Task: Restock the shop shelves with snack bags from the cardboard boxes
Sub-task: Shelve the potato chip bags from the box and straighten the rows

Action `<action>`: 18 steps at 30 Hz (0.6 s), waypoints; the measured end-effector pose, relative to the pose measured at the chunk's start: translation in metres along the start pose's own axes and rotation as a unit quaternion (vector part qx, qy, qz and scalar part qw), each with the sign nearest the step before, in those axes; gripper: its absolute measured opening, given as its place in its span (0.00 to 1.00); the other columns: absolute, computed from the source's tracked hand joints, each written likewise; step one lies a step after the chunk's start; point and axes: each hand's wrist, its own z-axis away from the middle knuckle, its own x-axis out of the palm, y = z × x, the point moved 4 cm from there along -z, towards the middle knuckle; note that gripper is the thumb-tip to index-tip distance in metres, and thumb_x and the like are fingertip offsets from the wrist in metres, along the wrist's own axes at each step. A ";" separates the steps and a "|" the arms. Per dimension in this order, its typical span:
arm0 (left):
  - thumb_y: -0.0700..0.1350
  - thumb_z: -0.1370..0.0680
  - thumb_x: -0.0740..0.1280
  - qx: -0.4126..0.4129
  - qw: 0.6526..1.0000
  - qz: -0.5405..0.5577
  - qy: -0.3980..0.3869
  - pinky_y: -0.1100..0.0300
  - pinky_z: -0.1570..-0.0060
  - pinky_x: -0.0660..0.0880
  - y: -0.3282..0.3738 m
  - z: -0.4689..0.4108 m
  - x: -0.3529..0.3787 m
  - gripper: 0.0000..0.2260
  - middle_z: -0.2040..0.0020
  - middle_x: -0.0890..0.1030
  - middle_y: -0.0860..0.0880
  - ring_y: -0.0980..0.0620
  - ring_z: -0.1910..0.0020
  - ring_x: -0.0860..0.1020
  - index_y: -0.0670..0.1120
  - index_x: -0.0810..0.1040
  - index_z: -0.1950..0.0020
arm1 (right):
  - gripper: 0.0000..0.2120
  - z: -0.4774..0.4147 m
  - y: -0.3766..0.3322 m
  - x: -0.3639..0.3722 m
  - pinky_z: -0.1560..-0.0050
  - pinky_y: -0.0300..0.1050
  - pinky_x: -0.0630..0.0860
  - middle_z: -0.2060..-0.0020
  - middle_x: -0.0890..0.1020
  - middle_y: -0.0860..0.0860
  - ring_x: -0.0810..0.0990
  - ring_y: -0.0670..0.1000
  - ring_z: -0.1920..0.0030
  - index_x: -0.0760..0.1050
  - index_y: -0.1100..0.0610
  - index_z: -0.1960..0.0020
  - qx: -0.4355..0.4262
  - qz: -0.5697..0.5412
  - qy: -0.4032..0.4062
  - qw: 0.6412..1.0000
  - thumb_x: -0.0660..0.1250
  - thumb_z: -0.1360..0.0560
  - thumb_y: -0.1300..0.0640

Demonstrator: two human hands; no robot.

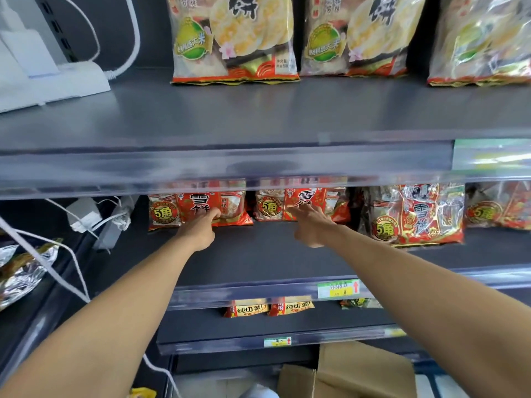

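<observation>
Two red snack bags stand upright at the back of the middle shelf (258,254). My left hand (201,229) reaches in and its fingertips press against the lower front of the left red bag (189,208). The fingers of my right hand (311,222) are spread and touch the front of the second red bag (301,202). Neither hand is wrapped around a bag. A larger red bag (413,214) stands nearer the shelf front at the right. An open cardboard box (353,372) sits on the floor below.
Big rice-cracker bags (232,38) line the top shelf, whose front rail (230,168) overhangs the red bags. White power adapters and cables (86,214) lie at the left. Foil bags (20,271) sit at far left. The lower shelf holds small red-yellow bags (270,308).
</observation>
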 end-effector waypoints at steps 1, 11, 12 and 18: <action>0.36 0.22 0.60 -0.003 1.000 -0.005 -0.007 0.50 0.49 0.76 0.000 0.002 0.001 0.21 0.30 0.65 0.47 0.44 0.44 0.75 0.55 0.64 0.33 | 0.31 0.004 0.005 -0.001 0.30 0.58 0.62 0.27 0.60 0.52 0.57 0.60 0.27 0.54 0.46 0.24 0.000 0.005 0.001 1.000 0.61 0.23 0.60; 0.38 0.21 0.60 0.006 1.000 0.003 0.005 0.56 0.47 0.71 0.081 0.029 0.001 0.17 0.32 0.72 0.44 0.43 0.40 0.75 0.47 0.69 0.32 | 0.23 0.063 0.107 -0.023 0.37 0.49 0.71 0.33 0.72 0.57 0.72 0.60 0.34 0.66 0.51 0.29 0.040 0.018 0.013 0.999 0.61 0.23 0.56; 0.39 0.21 0.61 0.018 1.000 0.007 0.006 0.56 0.48 0.72 0.098 0.031 0.002 0.16 0.33 0.73 0.44 0.44 0.41 0.75 0.47 0.70 0.34 | 0.22 0.065 0.122 -0.023 0.38 0.49 0.72 0.34 0.73 0.57 0.72 0.59 0.35 0.66 0.52 0.29 0.051 0.026 0.005 0.998 0.60 0.23 0.56; 0.41 0.21 0.63 0.091 0.995 0.035 -0.013 0.58 0.46 0.70 0.204 0.049 0.015 0.16 0.35 0.75 0.45 0.45 0.40 0.75 0.47 0.72 0.33 | 0.25 0.071 0.194 -0.017 0.35 0.51 0.72 0.30 0.69 0.58 0.71 0.59 0.33 0.61 0.54 0.25 0.077 0.074 -0.050 0.993 0.59 0.21 0.59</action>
